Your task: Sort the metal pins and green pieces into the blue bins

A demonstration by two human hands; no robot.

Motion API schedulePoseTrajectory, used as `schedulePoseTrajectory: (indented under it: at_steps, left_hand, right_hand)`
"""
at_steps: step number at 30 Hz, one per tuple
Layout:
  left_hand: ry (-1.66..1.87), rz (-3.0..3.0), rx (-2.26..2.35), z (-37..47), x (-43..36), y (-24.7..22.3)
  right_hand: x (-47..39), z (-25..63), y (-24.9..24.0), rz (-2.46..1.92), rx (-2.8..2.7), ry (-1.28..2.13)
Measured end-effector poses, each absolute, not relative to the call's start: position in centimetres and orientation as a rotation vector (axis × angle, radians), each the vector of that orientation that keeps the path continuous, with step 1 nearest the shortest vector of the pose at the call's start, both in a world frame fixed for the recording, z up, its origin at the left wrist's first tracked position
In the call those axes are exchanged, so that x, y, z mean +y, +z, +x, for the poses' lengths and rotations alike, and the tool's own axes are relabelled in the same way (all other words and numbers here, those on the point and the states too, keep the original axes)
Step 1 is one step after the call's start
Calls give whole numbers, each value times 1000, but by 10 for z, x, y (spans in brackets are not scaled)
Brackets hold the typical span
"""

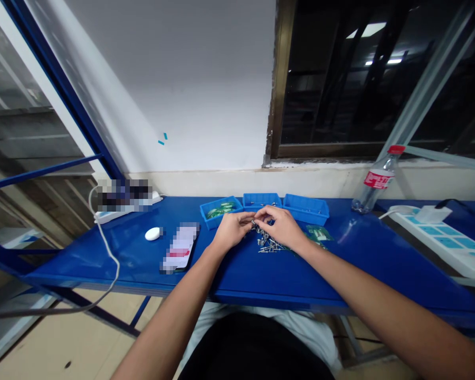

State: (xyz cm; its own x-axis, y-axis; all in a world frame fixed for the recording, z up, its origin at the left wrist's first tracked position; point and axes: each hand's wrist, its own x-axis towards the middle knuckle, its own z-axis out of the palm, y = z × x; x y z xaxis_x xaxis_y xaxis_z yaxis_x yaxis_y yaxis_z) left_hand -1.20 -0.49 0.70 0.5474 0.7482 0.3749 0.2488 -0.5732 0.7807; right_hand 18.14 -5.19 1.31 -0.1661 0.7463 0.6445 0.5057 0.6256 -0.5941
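Observation:
My left hand [234, 230] and my right hand [280, 226] meet above the blue table, fingertips almost touching. Between their pinched fingers is a small shiny metal piece [254, 224], partly covered by the fingers. Its exact kind is too small to make out. Under and beside my right hand lies a loose pile of thin metal pins with thicker heads [269, 245], resembling rivets. Just behind the hands stand three blue bins: the left bin [209, 224] contains green-and-clear packets [221, 209], the middle bin [261, 197] some metal pins, the right bin [306, 212] a few small bits.
Another green packet [317, 234] lies right of the pile. A phone [181, 247] and a white oval object [153, 234] are on the left. A bottle with a red cap [376, 182] stands at the back right, near a white power strip [447, 235]. A cable [113, 258] hangs over the left edge.

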Motion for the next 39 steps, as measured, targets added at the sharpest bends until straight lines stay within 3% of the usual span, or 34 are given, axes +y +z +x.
schedulePoseTrajectory:
  at_steps: [9, 28, 39]
  left_hand:
    - [972, 2056, 781, -11, -6, 6]
    - [905, 2133, 849, -12, -15, 17]
    - [1026, 2143, 924, -13, -7, 11]
  right_hand:
    - [-50, 179, 8, -1004, -1845, 387]
    - [-51, 184, 14, -1001, -1865, 198]
    - [-44, 184, 6, -1059, -1733, 433]
